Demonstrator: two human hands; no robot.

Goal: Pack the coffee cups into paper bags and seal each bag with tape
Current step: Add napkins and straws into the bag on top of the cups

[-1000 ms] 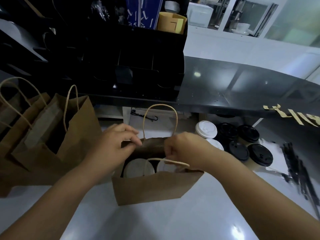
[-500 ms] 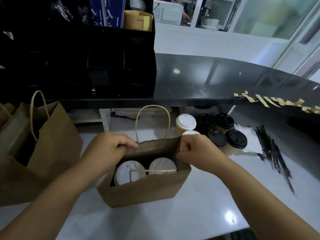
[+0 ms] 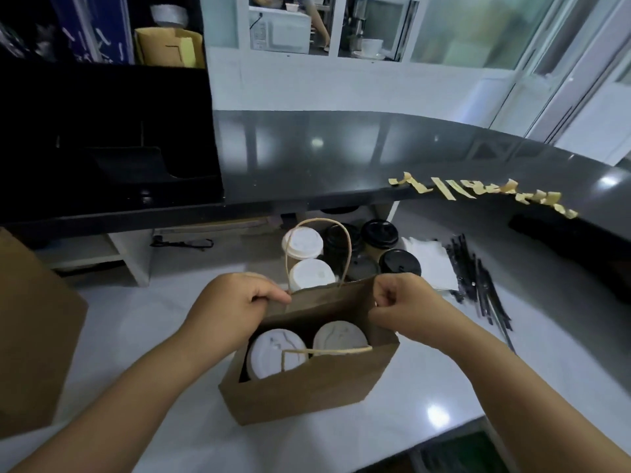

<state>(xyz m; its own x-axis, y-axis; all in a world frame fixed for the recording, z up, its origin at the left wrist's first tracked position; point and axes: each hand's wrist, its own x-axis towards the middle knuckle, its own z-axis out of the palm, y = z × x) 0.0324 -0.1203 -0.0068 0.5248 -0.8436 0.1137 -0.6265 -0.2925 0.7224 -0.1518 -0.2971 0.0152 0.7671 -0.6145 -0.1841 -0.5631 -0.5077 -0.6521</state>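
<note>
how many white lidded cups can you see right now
4. Two white-lidded cups stand inside the paper bag, left and right. Two more stand on the counter behind it, nearer and farther. Others may be hidden behind the bag.

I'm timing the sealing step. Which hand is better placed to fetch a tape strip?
Probably the right hand: the tape strips hang on the counter edge to its side, while the left hand can steady the bag.

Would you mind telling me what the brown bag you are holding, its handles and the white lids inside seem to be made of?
The brown paper bag looks like matte kraft paper: it holds sharp creases and has no sheen. Its tan loop handles appear to be twisted paper cord, though that is hard to confirm. The white round lids look like smooth moulded plastic with a raised relief. Both hands pinch the rim.
</note>
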